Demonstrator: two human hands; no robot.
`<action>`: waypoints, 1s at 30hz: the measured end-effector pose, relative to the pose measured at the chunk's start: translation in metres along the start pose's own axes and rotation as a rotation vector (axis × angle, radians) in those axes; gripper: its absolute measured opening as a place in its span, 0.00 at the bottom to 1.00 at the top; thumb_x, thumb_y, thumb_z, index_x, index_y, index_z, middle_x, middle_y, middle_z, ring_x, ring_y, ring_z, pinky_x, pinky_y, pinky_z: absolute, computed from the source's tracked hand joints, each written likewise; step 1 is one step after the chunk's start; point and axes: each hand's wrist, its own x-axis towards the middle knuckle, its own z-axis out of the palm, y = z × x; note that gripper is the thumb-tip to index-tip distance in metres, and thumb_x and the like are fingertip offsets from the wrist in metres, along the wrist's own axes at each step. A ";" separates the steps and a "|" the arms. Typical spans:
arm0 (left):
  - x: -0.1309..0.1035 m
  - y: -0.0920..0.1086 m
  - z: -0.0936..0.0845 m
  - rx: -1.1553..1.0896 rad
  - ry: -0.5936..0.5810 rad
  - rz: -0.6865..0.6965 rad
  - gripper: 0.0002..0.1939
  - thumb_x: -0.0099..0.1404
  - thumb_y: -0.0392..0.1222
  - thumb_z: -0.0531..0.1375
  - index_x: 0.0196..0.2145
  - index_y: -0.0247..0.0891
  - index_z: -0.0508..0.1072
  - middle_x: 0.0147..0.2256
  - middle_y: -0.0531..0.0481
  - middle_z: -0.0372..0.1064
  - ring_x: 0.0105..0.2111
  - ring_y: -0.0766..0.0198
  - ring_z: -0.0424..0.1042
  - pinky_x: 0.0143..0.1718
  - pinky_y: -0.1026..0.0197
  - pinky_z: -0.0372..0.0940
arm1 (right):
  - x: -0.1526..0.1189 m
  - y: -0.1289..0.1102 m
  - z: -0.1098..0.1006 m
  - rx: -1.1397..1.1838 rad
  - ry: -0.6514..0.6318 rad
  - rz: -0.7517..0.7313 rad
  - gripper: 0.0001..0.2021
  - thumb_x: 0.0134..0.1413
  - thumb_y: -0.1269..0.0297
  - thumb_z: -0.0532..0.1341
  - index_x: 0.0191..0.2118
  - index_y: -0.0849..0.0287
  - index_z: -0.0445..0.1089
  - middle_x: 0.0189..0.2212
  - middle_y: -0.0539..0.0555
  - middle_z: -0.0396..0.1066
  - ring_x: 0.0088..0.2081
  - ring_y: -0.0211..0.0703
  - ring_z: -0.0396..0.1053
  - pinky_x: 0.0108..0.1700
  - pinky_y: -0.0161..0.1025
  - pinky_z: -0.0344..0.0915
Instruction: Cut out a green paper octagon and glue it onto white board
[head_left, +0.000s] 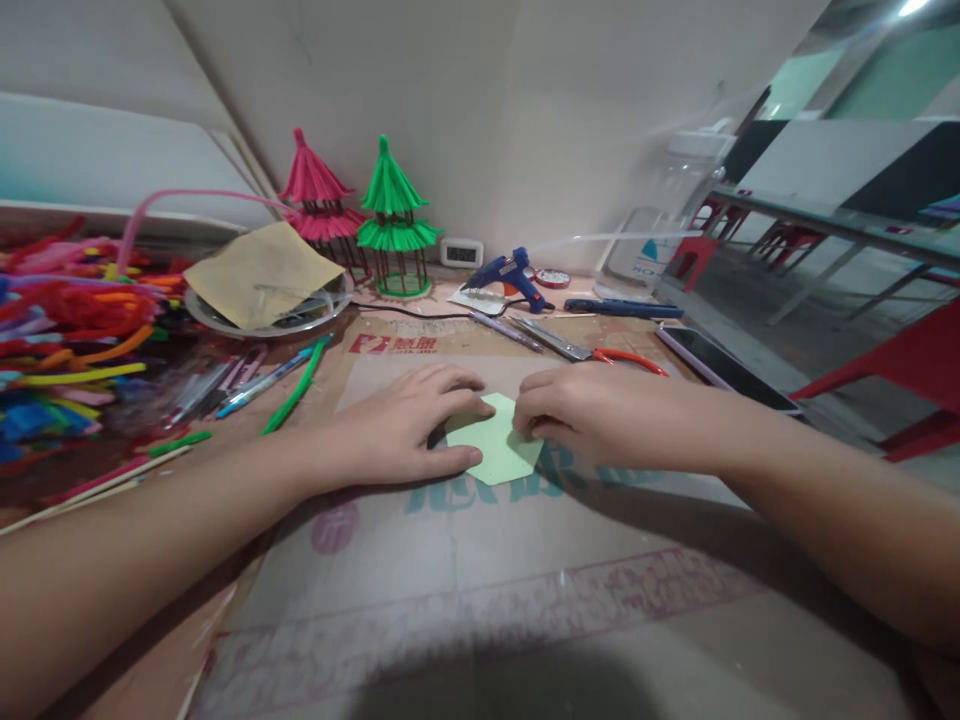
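Observation:
A pale green paper hexagon (491,450) lies flat on the printed sheet covering the table. My left hand (412,425) rests at its left side, thumb and fingers spread apart, with fingertips touching the paper's edge. Over the right edge of the hexagon is my right hand (574,412), its fingers curled and pinched together. Whatever those fingers hold, if anything, is hidden behind them.
Behind the hands lie scissors (559,342), pens, a blue glue gun (506,280) and a phone (724,368). Green (394,220) and pink (315,190) pipe-cleaner pagodas stand by the wall. Pipe cleaners (67,320) heap at left near a plate (225,320); a clear jug (652,220) stands right.

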 end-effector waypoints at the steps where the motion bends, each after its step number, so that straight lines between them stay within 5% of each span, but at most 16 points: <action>1: 0.000 0.000 0.000 0.002 0.001 0.000 0.24 0.68 0.55 0.60 0.57 0.42 0.70 0.63 0.39 0.60 0.64 0.43 0.59 0.64 0.41 0.55 | -0.001 0.000 -0.002 -0.012 -0.016 -0.005 0.12 0.58 0.78 0.60 0.37 0.54 0.77 0.36 0.51 0.78 0.36 0.44 0.74 0.35 0.38 0.64; 8: 0.001 -0.001 0.000 -0.006 0.003 0.015 0.22 0.68 0.53 0.60 0.55 0.39 0.71 0.62 0.38 0.60 0.64 0.45 0.58 0.65 0.42 0.55 | 0.017 0.001 0.017 0.075 0.203 -0.103 0.09 0.65 0.75 0.58 0.40 0.60 0.77 0.39 0.55 0.76 0.41 0.44 0.73 0.44 0.38 0.65; 14: 0.001 0.000 0.000 0.019 0.001 0.008 0.23 0.68 0.52 0.60 0.56 0.39 0.69 0.63 0.39 0.59 0.64 0.46 0.58 0.65 0.44 0.55 | 0.014 0.016 0.014 -0.005 0.067 -0.102 0.14 0.62 0.80 0.55 0.40 0.59 0.78 0.40 0.55 0.76 0.38 0.42 0.72 0.40 0.37 0.64; 21: 0.002 0.000 0.000 0.015 0.002 0.024 0.21 0.69 0.53 0.59 0.55 0.40 0.70 0.62 0.39 0.60 0.63 0.47 0.59 0.65 0.44 0.55 | 0.019 0.011 0.025 0.000 0.223 -0.315 0.12 0.65 0.77 0.56 0.42 0.61 0.77 0.40 0.57 0.75 0.42 0.43 0.71 0.43 0.37 0.65; 26: 0.002 -0.001 0.001 0.015 0.017 0.016 0.24 0.68 0.52 0.60 0.57 0.40 0.69 0.63 0.39 0.60 0.64 0.45 0.58 0.65 0.44 0.55 | 0.017 0.017 0.019 -0.106 0.130 -0.260 0.16 0.57 0.83 0.57 0.44 0.61 0.78 0.38 0.56 0.75 0.37 0.43 0.71 0.38 0.38 0.65; 30: 0.002 0.000 0.000 -0.001 0.010 0.019 0.21 0.68 0.53 0.59 0.54 0.40 0.71 0.62 0.39 0.61 0.63 0.45 0.59 0.64 0.43 0.55 | 0.018 0.014 0.021 -0.048 0.237 -0.302 0.12 0.64 0.77 0.56 0.43 0.61 0.78 0.38 0.56 0.76 0.39 0.42 0.71 0.40 0.37 0.65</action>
